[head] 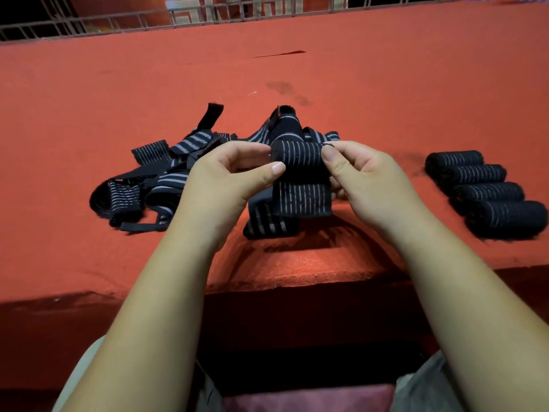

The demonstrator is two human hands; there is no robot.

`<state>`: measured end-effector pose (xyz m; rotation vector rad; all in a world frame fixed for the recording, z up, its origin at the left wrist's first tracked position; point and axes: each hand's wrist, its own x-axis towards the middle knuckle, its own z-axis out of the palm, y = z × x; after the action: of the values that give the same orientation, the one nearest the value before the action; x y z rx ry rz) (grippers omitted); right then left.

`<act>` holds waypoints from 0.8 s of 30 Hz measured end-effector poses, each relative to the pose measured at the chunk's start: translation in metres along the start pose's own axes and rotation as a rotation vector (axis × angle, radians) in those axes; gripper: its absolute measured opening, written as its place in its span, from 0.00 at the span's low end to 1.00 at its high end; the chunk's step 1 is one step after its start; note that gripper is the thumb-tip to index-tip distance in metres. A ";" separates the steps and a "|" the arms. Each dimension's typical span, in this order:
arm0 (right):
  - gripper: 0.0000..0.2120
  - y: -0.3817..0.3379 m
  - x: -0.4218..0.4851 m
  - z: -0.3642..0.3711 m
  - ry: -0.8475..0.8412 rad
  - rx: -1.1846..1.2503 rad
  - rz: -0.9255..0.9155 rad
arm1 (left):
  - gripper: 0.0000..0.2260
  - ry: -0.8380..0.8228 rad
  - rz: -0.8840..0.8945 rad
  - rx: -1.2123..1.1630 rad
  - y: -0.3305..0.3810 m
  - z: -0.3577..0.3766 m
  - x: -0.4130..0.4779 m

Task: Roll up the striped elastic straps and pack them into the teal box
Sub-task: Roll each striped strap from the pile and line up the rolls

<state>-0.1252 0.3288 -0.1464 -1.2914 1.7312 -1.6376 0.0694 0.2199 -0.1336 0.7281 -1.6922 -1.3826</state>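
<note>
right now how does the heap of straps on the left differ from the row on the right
The heap is unrolled and tangled, its straps crossing one another; the row is four tight rolls lying side by side. The heap sprawls wide with loose ends sticking out; the row is compact. Both are black elastic with pale stripes, on the red cloth.
</note>
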 end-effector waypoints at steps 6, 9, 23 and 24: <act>0.11 0.000 -0.001 0.002 -0.005 0.003 -0.002 | 0.14 0.031 0.004 -0.013 -0.002 0.006 -0.001; 0.12 0.001 -0.004 0.001 -0.049 -0.002 -0.011 | 0.13 0.023 0.001 -0.008 -0.004 0.006 0.000; 0.13 0.011 0.004 0.000 -0.018 0.040 -0.029 | 0.16 -0.074 -0.106 -0.057 0.003 0.007 -0.001; 0.13 0.010 0.003 0.000 -0.024 0.052 -0.029 | 0.17 -0.081 -0.101 -0.039 0.003 0.006 -0.001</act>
<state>-0.1302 0.3247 -0.1552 -1.3119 1.6521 -1.6653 0.0648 0.2248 -0.1310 0.7534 -1.7064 -1.5288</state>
